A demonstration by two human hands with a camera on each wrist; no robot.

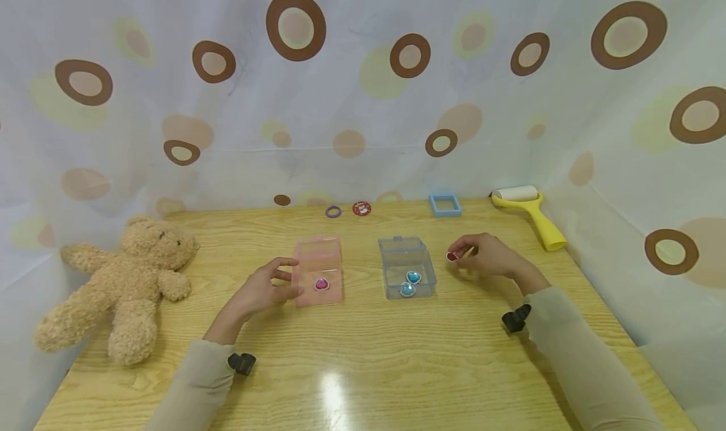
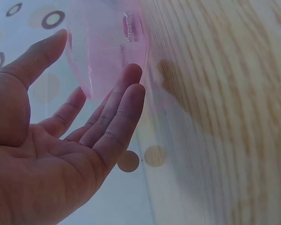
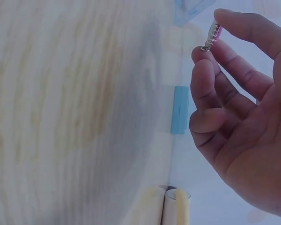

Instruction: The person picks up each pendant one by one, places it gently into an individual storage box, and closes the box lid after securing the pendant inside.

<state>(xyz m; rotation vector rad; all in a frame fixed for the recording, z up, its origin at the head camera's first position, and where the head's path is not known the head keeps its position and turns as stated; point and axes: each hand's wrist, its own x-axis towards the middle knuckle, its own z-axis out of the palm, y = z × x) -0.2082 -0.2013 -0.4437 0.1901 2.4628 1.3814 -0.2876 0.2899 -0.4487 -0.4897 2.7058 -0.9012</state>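
My right hand [image 1: 489, 254] pinches a pink gem charm [image 3: 213, 35] with a silvery edge and a small ring between thumb and fingertips, held above the table to the right of the clear blue-grey box [image 1: 397, 262]. Inside that box, whose lid is up, lie two light-blue heart-shaped gems [image 1: 413, 277]. My left hand [image 1: 262, 289] has its fingers spread, with the fingertips at the left edge of an opened clear pink box [image 1: 331, 261]. One pink gem [image 1: 322, 284] in a pale beaded setting lies in the pink box's near half.
A teddy bear [image 1: 133, 280] lies at the left. Along the back are a purple ring [image 1: 333, 212], a round red badge [image 1: 362, 208] and a light-blue square frame [image 1: 433, 205]. A yellow-handled lint roller [image 1: 546, 226] lies at the back right of the wooden table [image 1: 363, 362].
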